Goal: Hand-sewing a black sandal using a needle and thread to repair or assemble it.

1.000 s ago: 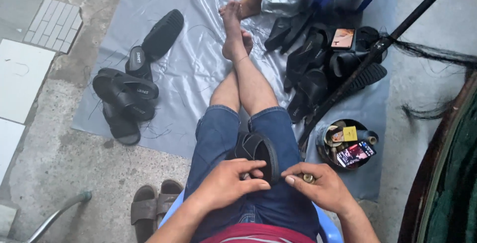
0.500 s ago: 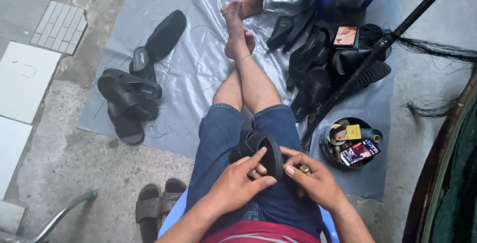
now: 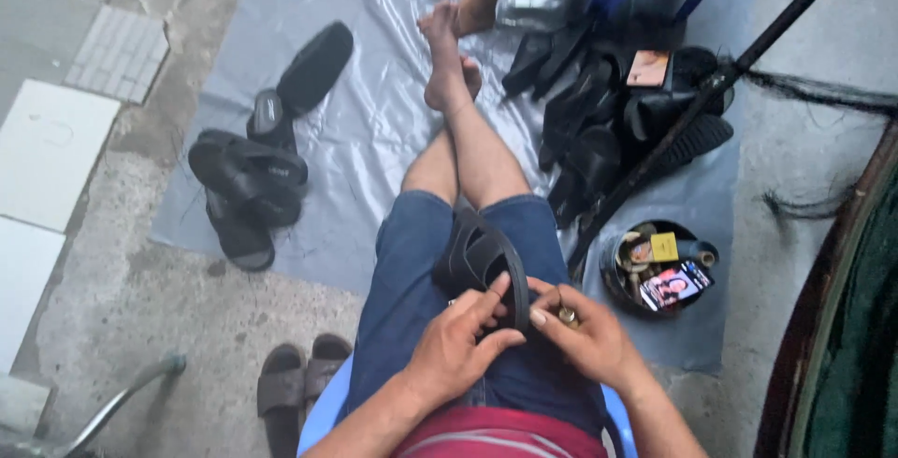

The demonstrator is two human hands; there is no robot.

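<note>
Since half a second ago the black sandal (image 3: 479, 261) has stayed on the lap with both hands still on it; the left hand (image 3: 456, 346) has stretched its forefinger further along the sole's near edge, and the right hand (image 3: 589, 336) has kept its place beside it, the view having shifted only slightly. The sandal rests on the right thigh of the blue denim shorts (image 3: 412, 280), tipped up on its edge so that the thin sole shows as a dark curved band and the broad black straps bulge to the left. Its long axis runs from the hands away toward the knees, leaning a little left, the far end pointing toward the outstretched legs. The left hand is curled about the near end, forefinger laid on the sole rim, thumb below. The right hand touches that same near end with its fingertips and pinches a small brass-coloured object (image 3: 566, 315) between thumb and fingers; what it is cannot be told. Just to the right on the grey plastic sheet (image 3: 374, 130) stands a round tin (image 3: 655, 266) holding small tools and a phone, and a heap of black sandals (image 3: 248, 182) lies well apart to the left.
</note>
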